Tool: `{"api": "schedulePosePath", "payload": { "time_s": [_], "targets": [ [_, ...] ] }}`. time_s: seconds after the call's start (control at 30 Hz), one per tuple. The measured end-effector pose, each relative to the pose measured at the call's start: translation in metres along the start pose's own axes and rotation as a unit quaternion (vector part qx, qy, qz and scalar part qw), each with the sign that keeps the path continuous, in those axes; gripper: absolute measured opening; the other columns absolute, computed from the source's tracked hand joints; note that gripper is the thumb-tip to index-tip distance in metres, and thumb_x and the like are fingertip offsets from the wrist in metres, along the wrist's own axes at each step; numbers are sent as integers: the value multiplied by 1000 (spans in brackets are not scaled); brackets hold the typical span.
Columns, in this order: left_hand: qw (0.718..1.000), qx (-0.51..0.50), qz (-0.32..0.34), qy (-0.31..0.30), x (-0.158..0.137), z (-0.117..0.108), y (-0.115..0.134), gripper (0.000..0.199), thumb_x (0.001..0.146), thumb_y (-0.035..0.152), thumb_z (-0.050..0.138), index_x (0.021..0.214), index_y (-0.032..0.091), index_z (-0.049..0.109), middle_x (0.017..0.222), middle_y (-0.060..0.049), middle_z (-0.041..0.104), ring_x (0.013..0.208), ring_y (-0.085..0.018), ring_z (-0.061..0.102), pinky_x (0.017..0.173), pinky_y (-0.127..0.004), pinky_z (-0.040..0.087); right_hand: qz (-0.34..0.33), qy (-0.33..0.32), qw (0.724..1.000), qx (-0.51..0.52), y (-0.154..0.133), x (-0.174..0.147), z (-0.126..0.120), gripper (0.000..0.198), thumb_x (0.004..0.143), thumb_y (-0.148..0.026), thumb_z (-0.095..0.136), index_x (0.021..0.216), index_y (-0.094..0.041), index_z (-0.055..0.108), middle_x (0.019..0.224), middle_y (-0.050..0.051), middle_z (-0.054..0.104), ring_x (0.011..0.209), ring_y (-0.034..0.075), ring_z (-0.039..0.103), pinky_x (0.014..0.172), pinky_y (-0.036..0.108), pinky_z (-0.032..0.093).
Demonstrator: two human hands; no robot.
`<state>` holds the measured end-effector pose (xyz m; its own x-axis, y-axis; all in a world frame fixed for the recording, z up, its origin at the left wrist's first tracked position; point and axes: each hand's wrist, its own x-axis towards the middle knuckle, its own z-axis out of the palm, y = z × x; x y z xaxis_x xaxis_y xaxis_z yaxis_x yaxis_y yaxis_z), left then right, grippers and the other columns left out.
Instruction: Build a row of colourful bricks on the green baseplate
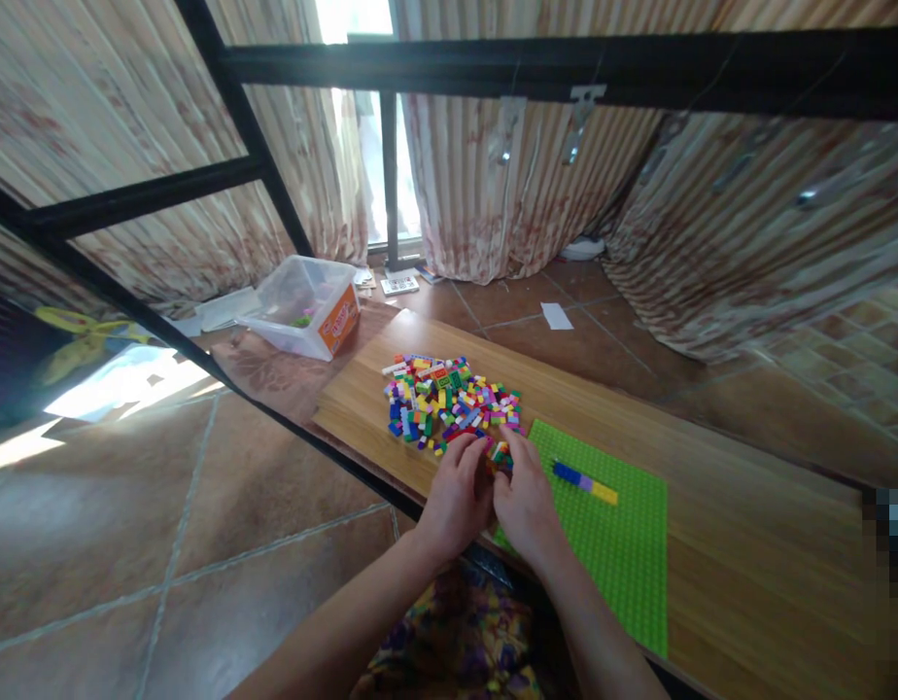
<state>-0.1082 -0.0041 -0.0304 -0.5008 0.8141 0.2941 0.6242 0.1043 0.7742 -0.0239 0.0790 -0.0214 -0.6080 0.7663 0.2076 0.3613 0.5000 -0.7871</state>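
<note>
A heap of small colourful toy bricks [449, 394] is spread over the wooden tabletop. At its near edge my left hand [460, 496] and my right hand [526, 496] are close together, fingers curled toward each other. Whatever lies between the fingertips is too small and too covered to make out; a bit of pink shows by the left fingers. Beside my right hand lies a green studded baseplate [616, 564], partly under the right forearm. On it sits a short row of bricks [584, 483] in blue, purple and yellow.
A clear plastic bin [295, 306] with an orange label stands past the table's far left end, a few pieces inside. Dark metal bars [493, 68] cross in front of pleated curtains [522, 194]. Papers [557, 316] lie on the tiled floor [274, 583].
</note>
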Motion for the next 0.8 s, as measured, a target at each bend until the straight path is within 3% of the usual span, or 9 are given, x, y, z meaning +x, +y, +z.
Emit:
{"api": "schedulePosePath", "payload": {
  "time_s": [0.13,0.37,0.5,0.67,0.8],
  "targets": [
    [1000,7,3,-11,5,1,-1,56,78,4,56,132,17,49,137,-15,47,131,-27,45,110,-46,43,2,-16,1000,12,5,3,-7,63,75,-8,41,137,-19,50,139,13,52,132,24,46,112,50,37],
    [1000,17,1,-14,10,-4,-6,50,79,4,54,128,14,50,135,-17,48,128,-28,48,108,-47,45,39,-12,991,128,17,4,-14,49,82,-18,47,131,-19,54,137,13,52,124,23,53,95,41,53],
    [1000,21,0,2,9,-7,-10,47,81,2,48,127,13,51,134,-17,49,129,-27,47,109,-47,44,-6,18,998,57,8,7,-13,40,85,-25,52,124,-21,59,133,14,54,118,24,55,85,39,56],
    [1000,23,-1,16,8,-11,-12,47,82,1,42,127,12,52,133,-17,50,130,-26,47,111,-46,43,-72,15,995,-73,2,18,0,35,82,-24,57,115,-15,64,125,17,57,120,30,50,102,52,43],
    [1000,1,-13,21,9,-15,-9,45,83,3,43,126,14,54,133,-16,51,127,-25,50,110,-45,44,-87,15,991,-100,5,24,7,26,84,-23,52,104,-16,67,118,17,59,115,29,52,103,52,41]
  ]
}}
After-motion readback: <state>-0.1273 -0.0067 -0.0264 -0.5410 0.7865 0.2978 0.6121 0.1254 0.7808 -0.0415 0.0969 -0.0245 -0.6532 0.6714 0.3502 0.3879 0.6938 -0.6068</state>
